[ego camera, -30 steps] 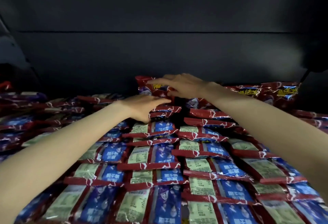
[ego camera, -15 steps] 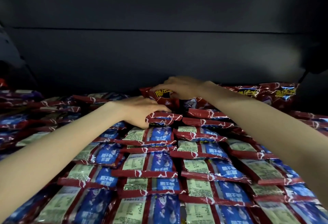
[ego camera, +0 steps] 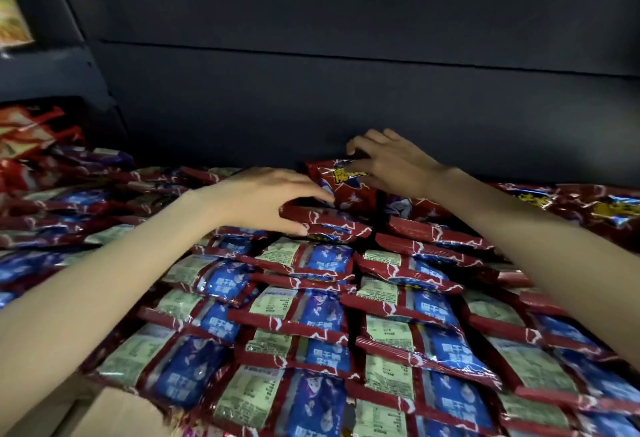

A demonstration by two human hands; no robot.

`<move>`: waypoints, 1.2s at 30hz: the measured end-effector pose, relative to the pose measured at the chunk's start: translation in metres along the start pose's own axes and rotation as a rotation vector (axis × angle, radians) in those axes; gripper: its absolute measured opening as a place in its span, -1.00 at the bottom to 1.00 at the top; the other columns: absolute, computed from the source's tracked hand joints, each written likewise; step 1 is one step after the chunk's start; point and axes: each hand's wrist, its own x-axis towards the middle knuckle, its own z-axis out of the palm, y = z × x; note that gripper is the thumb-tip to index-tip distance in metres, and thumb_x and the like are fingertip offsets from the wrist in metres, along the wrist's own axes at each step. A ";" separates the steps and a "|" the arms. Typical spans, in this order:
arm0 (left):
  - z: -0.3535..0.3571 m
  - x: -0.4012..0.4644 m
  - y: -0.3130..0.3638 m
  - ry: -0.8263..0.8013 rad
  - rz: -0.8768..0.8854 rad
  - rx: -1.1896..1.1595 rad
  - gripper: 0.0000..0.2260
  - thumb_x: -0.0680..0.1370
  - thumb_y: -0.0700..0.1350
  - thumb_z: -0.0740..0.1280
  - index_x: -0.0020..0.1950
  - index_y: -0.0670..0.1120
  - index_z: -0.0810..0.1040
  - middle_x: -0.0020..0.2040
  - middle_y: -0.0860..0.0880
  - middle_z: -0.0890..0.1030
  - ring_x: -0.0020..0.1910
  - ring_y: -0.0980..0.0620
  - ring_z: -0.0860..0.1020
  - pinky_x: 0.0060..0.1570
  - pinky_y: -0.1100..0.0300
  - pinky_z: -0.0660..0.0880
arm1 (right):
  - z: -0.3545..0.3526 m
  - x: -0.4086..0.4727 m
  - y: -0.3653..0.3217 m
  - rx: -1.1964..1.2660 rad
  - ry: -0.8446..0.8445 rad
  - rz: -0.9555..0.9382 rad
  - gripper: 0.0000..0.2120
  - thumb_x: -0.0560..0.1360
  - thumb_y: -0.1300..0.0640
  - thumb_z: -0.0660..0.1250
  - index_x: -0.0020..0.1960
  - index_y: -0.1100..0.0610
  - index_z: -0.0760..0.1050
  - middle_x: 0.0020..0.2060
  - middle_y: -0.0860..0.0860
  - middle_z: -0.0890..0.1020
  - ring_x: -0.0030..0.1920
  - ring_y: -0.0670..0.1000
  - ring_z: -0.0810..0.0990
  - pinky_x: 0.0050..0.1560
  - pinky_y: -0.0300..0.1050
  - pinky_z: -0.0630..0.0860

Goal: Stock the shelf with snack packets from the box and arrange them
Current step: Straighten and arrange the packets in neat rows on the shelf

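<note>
Dark shelf back wall (ego camera: 346, 97) across the upper half of the frame, rows of snack packets (ego camera: 311, 298) filling the lower half, a cardboard box flap (ego camera: 114, 412) at the lower left corner. Best to keep the standing packet (ego camera: 343, 184), at centre just below the wall, upright and pushed back against the wall before letting go, so the row behind does not fall forward. Right hand (ego camera: 391, 163), centre right, curled over the top edge of this packet, fingers bent and pinching it. Left hand (ego camera: 263, 199), centre left, fingers together and nearly straight, pressing on the flat red packets (ego camera: 332, 225) just under it; probably good to hold these down while setting the upright one. Packets glossy, red at the seams, blue and pale green on the backs, lying overlapped in columns like tiles; slippery looking, likely to slide if pushed sideways. More red packets (ego camera: 588, 204) at the right edge.
</note>
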 end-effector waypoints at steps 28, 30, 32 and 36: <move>0.037 -0.007 -0.092 -0.125 -0.075 0.150 -0.38 0.48 -0.15 0.32 0.45 0.21 0.18 0.36 0.07 0.43 0.16 -0.01 0.49 0.01 0.06 0.50 | -0.006 0.131 -0.061 0.443 -0.227 0.136 -0.49 0.64 0.00 0.09 0.51 -0.06 -0.04 -0.12 0.09 0.58 -0.25 0.03 0.53 -0.18 -0.03 0.51; 0.035 -0.009 -0.094 -0.138 -0.052 0.146 -0.39 0.48 -0.15 0.33 0.45 0.20 0.21 0.37 0.08 0.43 0.22 0.01 0.46 0.10 0.08 0.47 | -0.004 0.132 -0.060 0.449 -0.223 0.106 -0.48 0.62 -0.02 0.13 0.51 -0.05 -0.01 -0.08 0.08 0.57 -0.21 0.03 0.53 -0.16 -0.07 0.48; 0.033 -0.012 -0.093 -0.165 -0.028 0.121 -0.40 0.48 -0.13 0.33 0.45 0.21 0.23 0.39 0.12 0.40 0.25 0.04 0.44 0.12 0.13 0.46 | -0.007 0.135 -0.058 0.478 -0.217 0.130 -0.50 0.62 0.05 0.16 0.50 0.03 0.06 -0.26 0.00 0.48 -0.32 -0.05 0.45 -0.26 -0.16 0.39; 0.030 -0.019 -0.091 -0.202 -0.002 0.101 -0.40 0.46 -0.08 0.34 0.44 0.23 0.22 0.39 0.13 0.39 0.17 0.06 0.49 0.04 0.10 0.51 | -0.002 0.138 -0.049 0.502 -0.376 0.186 -0.58 0.61 0.10 0.20 0.42 0.06 0.17 -0.35 -0.09 0.40 -0.41 -0.17 0.38 -0.30 -0.15 0.35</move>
